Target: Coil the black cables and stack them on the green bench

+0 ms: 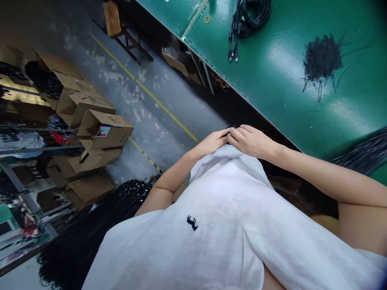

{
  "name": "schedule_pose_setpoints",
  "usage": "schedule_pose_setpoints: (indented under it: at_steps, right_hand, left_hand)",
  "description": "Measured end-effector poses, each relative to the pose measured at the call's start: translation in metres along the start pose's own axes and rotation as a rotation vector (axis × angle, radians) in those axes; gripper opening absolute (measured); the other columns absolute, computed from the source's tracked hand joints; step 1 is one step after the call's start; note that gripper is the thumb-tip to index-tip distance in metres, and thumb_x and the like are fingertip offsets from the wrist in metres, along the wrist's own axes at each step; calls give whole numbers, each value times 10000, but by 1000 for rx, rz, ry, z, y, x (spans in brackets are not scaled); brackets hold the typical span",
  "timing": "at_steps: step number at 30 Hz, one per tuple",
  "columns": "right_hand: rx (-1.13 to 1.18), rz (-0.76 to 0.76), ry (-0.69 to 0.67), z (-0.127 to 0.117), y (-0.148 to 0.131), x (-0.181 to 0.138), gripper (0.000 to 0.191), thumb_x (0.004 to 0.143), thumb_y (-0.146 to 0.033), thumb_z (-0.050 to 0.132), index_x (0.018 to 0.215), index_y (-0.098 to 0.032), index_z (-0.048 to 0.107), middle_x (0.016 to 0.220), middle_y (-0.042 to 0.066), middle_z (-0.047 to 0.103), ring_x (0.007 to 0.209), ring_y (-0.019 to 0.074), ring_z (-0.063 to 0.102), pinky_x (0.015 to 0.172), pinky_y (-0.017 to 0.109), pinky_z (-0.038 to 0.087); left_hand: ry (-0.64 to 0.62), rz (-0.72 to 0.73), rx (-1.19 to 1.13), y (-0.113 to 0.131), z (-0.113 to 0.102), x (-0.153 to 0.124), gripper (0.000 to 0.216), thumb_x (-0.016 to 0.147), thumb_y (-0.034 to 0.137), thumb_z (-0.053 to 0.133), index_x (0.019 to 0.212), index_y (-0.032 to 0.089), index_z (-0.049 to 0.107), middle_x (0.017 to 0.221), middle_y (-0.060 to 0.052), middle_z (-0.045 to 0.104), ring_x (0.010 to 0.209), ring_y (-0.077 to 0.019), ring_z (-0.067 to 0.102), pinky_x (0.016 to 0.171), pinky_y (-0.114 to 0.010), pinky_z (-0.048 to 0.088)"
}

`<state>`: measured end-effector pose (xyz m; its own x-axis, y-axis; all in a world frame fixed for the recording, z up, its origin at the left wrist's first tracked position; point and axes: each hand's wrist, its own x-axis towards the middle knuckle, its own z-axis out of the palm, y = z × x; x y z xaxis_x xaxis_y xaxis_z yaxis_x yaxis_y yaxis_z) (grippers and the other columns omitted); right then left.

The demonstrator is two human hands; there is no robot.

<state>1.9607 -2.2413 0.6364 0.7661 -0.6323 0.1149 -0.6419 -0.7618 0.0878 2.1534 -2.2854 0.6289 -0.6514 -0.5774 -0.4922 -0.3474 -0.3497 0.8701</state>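
Observation:
My left hand (211,143) and my right hand (252,141) meet fingertip to fingertip in front of my white shirt (229,225), just below the edge of the green table (272,80). Between the fingers of both hands a small dark thing (231,129) is pinched; most of it is hidden and I cannot tell what it is. Both forearms are bent inward toward my chest.
On the table lie a coil of black cables (248,18), a heap of short black ties (322,60) and a black cable bundle (367,149). Open cardboard boxes (102,129) stand on the concrete floor at left, a mass of black cables (90,233) beside me, a wooden stool (119,22) farther off.

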Motion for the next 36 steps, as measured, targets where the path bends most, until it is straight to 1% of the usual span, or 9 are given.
schedule_pose_setpoints:
  at_steps: [3,9,14,18,22,25,28,32,36]
  right_hand:
    - [-39,-7,-48,-6,1,1,389,999,-68,293,1166,-42,643,1021,143,624,834,207,508,771,352,397]
    - [-56,-16,-164,-22,10,11,430,965,-31,277,922,-78,703,805,119,556,728,213,421,657,356,303]
    - [-99,-78,-156,-27,18,18,384,916,10,340,844,-88,704,803,120,561,740,209,422,663,347,296]
    - [-219,-115,-263,-28,23,29,344,881,20,367,799,-70,689,762,117,551,713,208,455,623,343,260]
    - [-149,-1,-419,-33,33,42,338,896,-3,346,835,-49,676,751,134,590,677,210,519,594,332,245]
    - [-34,141,-502,-33,46,52,317,893,-30,371,895,-33,688,817,177,649,727,232,593,594,322,269]
    - [30,257,-500,-29,60,60,259,863,-62,449,925,-42,700,853,195,686,760,251,630,596,310,296]
    - [59,298,-455,-25,70,70,206,838,-82,503,867,-77,706,855,187,711,761,247,649,595,305,321]
    - [50,270,-537,-28,66,74,275,873,-67,444,916,-59,715,899,199,714,772,245,669,590,305,335]
  left_hand:
    - [-52,-32,-165,3,-2,7,195,923,337,625,865,155,586,579,68,380,513,-73,336,519,-244,264]
    - [-76,-48,-230,11,-2,19,265,855,331,718,765,163,535,598,64,394,513,-57,334,506,-236,237]
    - [-33,-20,-214,17,-1,27,316,843,323,737,699,173,499,564,64,394,518,-63,332,518,-240,248]
    - [-11,-4,-226,19,-3,34,287,846,248,710,671,166,497,547,64,389,507,-61,323,517,-242,240]
    - [6,22,-307,18,-2,41,51,838,118,596,800,151,598,600,47,462,530,-71,389,533,-234,313]
    - [63,53,-403,16,-1,49,260,842,100,496,1027,151,672,747,-7,619,642,-107,531,656,-262,451]
    - [116,127,-417,11,-6,58,476,833,89,470,1274,189,619,944,-44,703,809,-151,640,819,-326,507]
    - [122,274,-136,5,-18,67,586,813,91,557,1384,217,536,1014,-42,709,990,-181,651,913,-323,475]
    - [321,369,474,10,-26,69,211,793,169,667,1003,160,680,801,-57,663,942,-252,608,959,-393,405]
